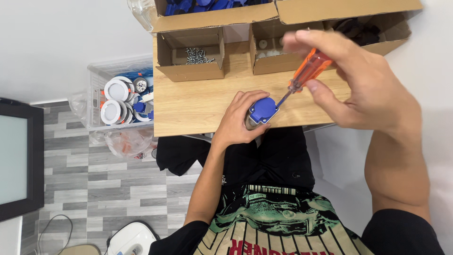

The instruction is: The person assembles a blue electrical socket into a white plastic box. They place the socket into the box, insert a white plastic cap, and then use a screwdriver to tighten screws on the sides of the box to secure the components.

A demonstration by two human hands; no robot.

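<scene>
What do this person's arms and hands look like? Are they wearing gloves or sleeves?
No gloves: both the left hand and the right hand are bare, with no rings, watch or bracelet in view. The forearms are bare too. Short black sleeves end near the elbows, on a cream shirt with dark pinstripes and a green and black print.

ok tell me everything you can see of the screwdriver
The screwdriver has a translucent orange plastic handle and a thin dark metal shaft. It is tilted, handle up to the right, tip down to the left on the blue socket part. The right hand grips the handle with fingers and thumb; the left hand holds the blue part on the wooden table.
</scene>
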